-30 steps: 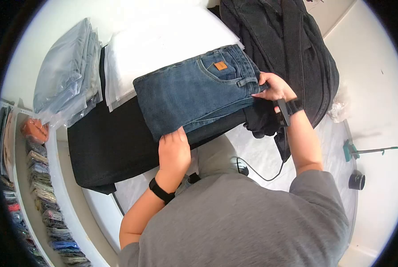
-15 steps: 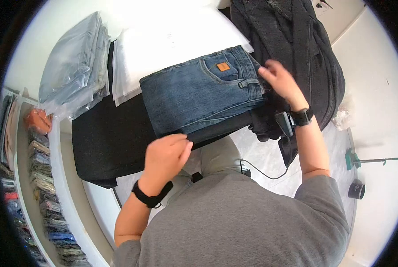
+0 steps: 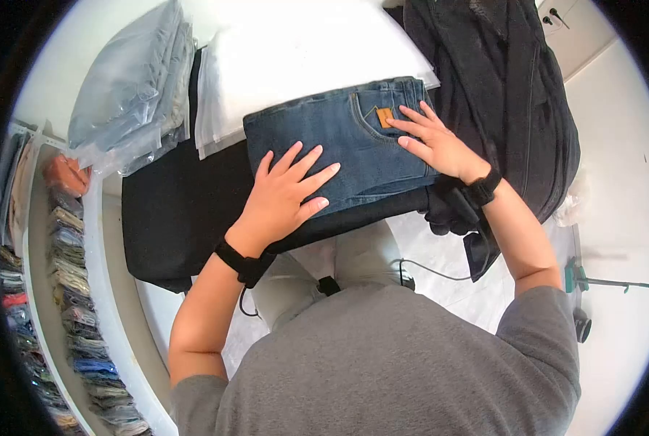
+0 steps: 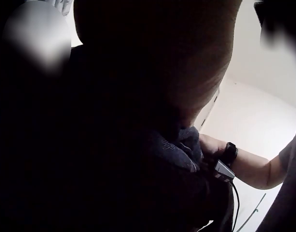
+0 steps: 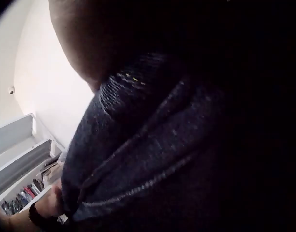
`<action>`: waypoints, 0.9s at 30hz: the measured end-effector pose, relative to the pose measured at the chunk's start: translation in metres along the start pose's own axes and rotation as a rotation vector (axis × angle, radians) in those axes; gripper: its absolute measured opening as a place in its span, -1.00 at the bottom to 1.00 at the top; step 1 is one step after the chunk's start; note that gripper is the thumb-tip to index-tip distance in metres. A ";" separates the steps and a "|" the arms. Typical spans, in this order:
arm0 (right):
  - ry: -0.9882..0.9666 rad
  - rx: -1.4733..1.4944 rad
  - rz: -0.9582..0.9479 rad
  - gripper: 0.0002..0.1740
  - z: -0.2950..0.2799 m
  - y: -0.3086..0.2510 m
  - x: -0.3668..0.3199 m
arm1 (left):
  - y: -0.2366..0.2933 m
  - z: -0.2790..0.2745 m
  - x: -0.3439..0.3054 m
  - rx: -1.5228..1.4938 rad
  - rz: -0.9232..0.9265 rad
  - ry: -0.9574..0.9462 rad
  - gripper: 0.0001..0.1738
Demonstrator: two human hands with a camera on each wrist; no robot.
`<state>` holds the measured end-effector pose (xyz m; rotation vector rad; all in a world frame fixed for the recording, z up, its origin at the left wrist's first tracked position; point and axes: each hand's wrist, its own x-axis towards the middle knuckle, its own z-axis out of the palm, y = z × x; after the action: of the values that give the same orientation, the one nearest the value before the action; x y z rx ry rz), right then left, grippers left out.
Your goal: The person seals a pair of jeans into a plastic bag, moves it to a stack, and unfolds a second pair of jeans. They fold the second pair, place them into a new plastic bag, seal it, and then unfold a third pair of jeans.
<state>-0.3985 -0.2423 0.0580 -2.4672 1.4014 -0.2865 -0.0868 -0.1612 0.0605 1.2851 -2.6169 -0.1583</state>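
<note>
Head view: my left hand (image 3: pixel 272 205) and right hand (image 3: pixel 448 151) lie with fingers open and spread, gripping nothing, on the folded blue jeans (image 3: pixel 368 168) across the black-covered desk (image 3: pixel 179 211). Light, even pressure should flatten the fold without skewing it. Beyond, the white plastic stack (image 3: pixel 313 54) could slip if pushed; dark denim (image 3: pixel 484 102) crowds the right.

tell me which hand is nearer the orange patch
Right. The right hand has a fingertip at the edge of the orange patch; the left hand lies spread on the jeans, farther off to the left.
</note>
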 end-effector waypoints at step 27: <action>-0.290 1.355 0.580 -0.52 0.016 -0.072 -0.022 | -0.040 -0.020 -0.116 -1.158 -1.014 0.435 -0.16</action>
<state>-0.3467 -0.1855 0.0669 -0.9319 1.1056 -0.4887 0.0172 -0.0940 0.0545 1.6367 -0.9191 -1.1485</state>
